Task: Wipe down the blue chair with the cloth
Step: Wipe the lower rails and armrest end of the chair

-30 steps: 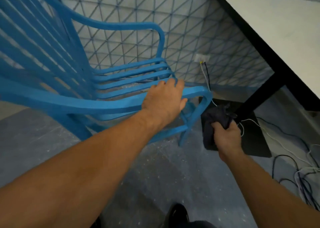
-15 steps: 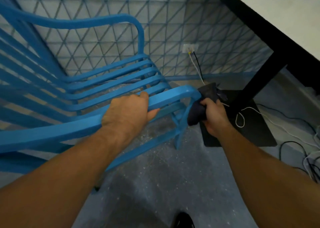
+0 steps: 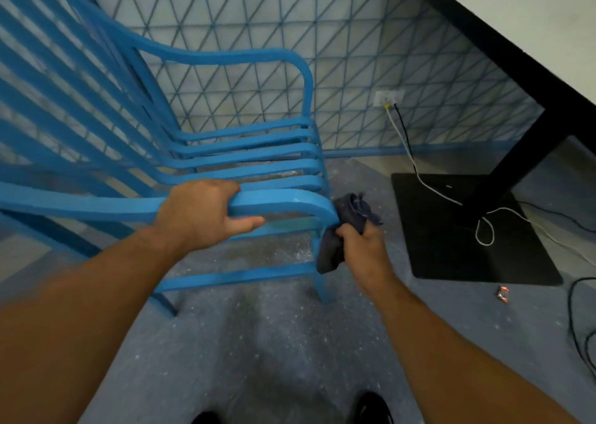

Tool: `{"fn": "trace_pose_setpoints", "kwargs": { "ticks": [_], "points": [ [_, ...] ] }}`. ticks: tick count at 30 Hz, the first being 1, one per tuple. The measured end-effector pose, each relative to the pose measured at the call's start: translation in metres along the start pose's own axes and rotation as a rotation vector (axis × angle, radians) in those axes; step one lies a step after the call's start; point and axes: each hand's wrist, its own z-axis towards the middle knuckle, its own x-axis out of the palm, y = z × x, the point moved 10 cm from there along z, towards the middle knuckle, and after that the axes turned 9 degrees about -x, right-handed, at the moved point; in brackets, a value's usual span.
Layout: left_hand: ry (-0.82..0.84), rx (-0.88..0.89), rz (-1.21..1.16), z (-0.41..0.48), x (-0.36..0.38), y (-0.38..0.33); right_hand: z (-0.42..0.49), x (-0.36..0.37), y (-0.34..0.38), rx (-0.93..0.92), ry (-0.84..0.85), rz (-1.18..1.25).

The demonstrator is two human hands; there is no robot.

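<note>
A blue slatted chair (image 3: 245, 152) fills the left and middle of the head view, its seat facing right. My left hand (image 3: 200, 214) grips the near armrest from above, fingers wrapped over it. A dark grey cloth (image 3: 346, 227) is bunched in my right hand (image 3: 362, 243), which presses it against the curved front end of that armrest, where the rail bends down into the front leg. Part of the cloth hangs below my fist beside the leg.
A white table with a black edge (image 3: 483, 36) and a black leg on a flat base plate (image 3: 451, 249) stands at the right. Cables (image 3: 416, 168) run from a wall socket (image 3: 388, 98) across the floor. A small wrapper (image 3: 502, 294) lies near the plate.
My right hand has brought the cloth from beside the table base onto the armrest's front bend and slid it down the curve. My left hand stays on the armrest. The view shifted.
</note>
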Motion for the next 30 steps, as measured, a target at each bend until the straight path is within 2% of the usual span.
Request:
{"fn": "trace_pose_setpoints", "kwargs": {
  "ticks": [3, 6, 8, 12, 17, 21, 23, 27, 28, 29, 30],
  "points": [
    [-0.030, 0.083, -0.053, -0.009, 0.000, -0.040, -0.016, 0.021, -0.004, -0.012, 0.064, -0.007],
    [-0.048, 0.052, 0.037, -0.011, 0.007, -0.068, -0.034, 0.036, -0.016, -0.024, 0.207, 0.004],
    [-0.038, 0.041, 0.147, -0.010, 0.010, -0.073, -0.043, 0.022, -0.037, 0.004, 0.167, -0.027],
    [-0.012, 0.086, 0.190, -0.009, 0.013, -0.067, -0.066, -0.028, -0.101, 0.248, -0.010, -0.094],
    [-0.142, 0.102, 0.158, 0.004, 0.008, -0.044, -0.057, -0.023, -0.123, 0.329, 0.032, -0.091],
    [-0.159, 0.111, 0.130, 0.008, 0.014, -0.019, -0.038, 0.005, -0.141, 0.396, 0.004, -0.047],
    [-0.241, 0.128, 0.079, 0.006, 0.008, -0.013, -0.036, 0.023, -0.160, 0.451, 0.007, -0.036],
    [-0.558, 0.079, -0.244, -0.056, -0.016, 0.002, -0.043, 0.040, -0.200, 0.526, 0.016, -0.101],
    [-0.564, 0.053, -0.287, -0.078, -0.005, 0.003, -0.042, 0.039, -0.206, 0.528, 0.004, -0.123],
    [-0.499, 0.032, -0.300, -0.093, 0.019, 0.004, -0.041, 0.038, -0.211, 0.527, -0.006, -0.147],
    [-0.364, 0.010, -0.305, -0.103, 0.053, 0.005, -0.039, 0.037, -0.217, 0.525, -0.015, -0.167]
  ]
}}
